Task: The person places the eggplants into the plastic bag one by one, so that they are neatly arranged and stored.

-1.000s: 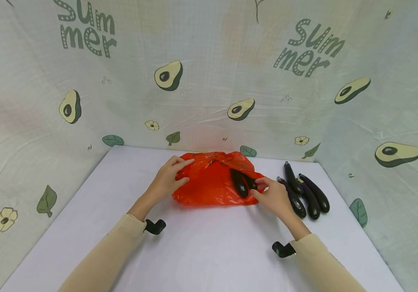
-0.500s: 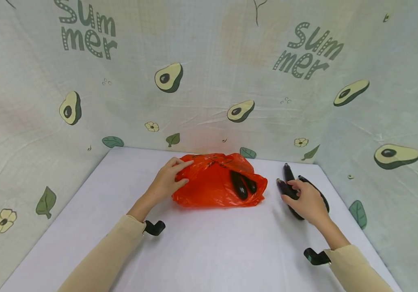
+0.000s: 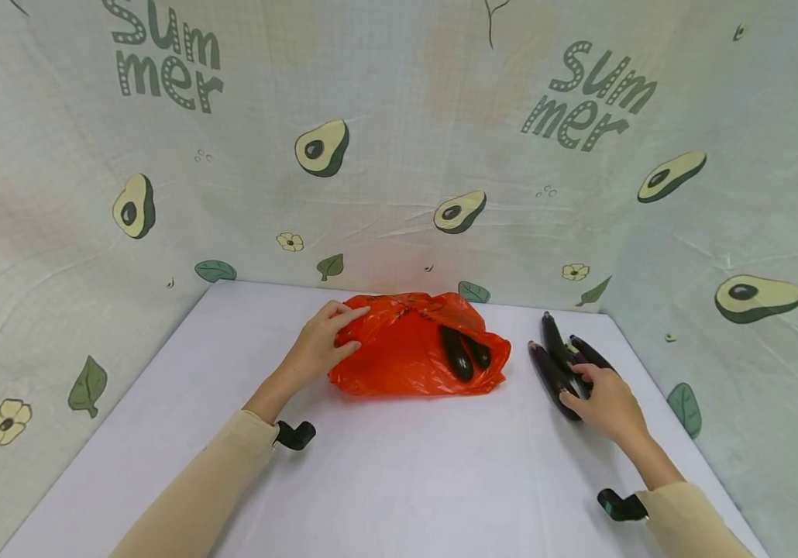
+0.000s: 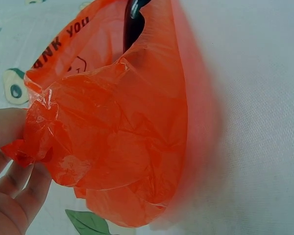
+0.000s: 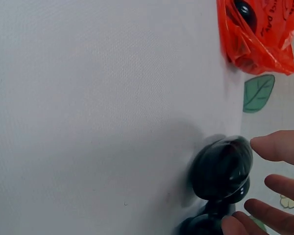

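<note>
A red plastic bag (image 3: pixel 385 364) is laid on the white table (image 3: pixel 399 473), with its mouth turned to the right. Inside the mouth, two dark eggplants (image 3: pixel 456 355) can be seen, side by side. The left end of the bag is held by the left hand (image 3: pixel 317 345); the crumpled plastic is pinched between thumb and fingers, as is shown from the left wrist. Black lettering (image 4: pixel 55 50) is printed on the bag.

To the right of the bag, apart from it, a loose group of eggplants (image 3: pixel 547 372) is gathered on the table. Over this group the right hand (image 3: pixel 611 404) is held, its thumb and fingers spread wide; whether any eggplant is firmly gripped cannot be told. Beige sleeves (image 3: pixel 193 480) are worn on both arms, and a small black device (image 3: pixel 294 435) is seen at each cuff. Behind the bag, a pale cloth (image 3: pixel 385 85) printed with avocados (image 3: pixel 322 147) is hung.
</note>
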A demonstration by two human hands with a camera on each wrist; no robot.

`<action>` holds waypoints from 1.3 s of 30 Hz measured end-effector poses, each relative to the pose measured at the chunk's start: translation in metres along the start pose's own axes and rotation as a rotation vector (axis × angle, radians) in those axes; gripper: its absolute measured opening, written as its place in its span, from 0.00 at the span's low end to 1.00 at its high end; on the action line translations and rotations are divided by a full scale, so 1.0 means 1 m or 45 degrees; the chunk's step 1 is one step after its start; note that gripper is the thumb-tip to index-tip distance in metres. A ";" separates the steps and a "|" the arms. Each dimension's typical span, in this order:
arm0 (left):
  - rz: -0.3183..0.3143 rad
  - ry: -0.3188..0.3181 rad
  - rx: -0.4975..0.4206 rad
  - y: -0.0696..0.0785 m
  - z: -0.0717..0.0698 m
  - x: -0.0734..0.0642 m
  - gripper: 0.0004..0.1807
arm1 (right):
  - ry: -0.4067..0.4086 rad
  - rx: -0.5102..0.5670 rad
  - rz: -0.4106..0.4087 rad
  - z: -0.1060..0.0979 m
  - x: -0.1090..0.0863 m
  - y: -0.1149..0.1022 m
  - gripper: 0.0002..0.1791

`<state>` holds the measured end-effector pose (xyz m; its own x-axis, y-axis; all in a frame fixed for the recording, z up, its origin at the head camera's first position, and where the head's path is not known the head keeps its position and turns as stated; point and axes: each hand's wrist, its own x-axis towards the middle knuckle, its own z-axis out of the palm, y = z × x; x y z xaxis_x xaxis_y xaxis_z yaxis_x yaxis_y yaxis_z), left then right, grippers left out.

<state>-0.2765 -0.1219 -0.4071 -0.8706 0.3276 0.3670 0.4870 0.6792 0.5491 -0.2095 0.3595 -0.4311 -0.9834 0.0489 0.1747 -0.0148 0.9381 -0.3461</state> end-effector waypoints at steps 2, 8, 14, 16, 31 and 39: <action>-0.004 -0.001 -0.003 0.000 0.000 -0.001 0.36 | 0.004 -0.005 -0.005 0.001 0.000 0.001 0.33; -0.019 -0.013 -0.011 0.001 -0.001 -0.002 0.35 | -0.027 -0.015 0.003 0.005 0.004 0.000 0.33; -0.034 -0.017 -0.016 0.002 -0.001 -0.003 0.35 | -0.041 -0.023 0.010 0.008 0.006 -0.001 0.32; -0.030 -0.018 -0.015 0.001 -0.002 -0.002 0.35 | -0.049 -0.022 0.013 0.009 0.005 -0.002 0.32; -0.034 -0.031 -0.001 0.003 0.000 -0.001 0.36 | -0.079 -0.029 -0.019 0.013 0.003 0.000 0.31; -0.031 -0.024 0.000 0.000 -0.001 -0.002 0.36 | -0.112 0.002 -0.044 0.011 0.000 -0.007 0.32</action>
<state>-0.2747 -0.1226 -0.4072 -0.8833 0.3234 0.3395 0.4659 0.6871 0.5575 -0.2116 0.3492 -0.4391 -0.9944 -0.0135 0.1049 -0.0488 0.9383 -0.3424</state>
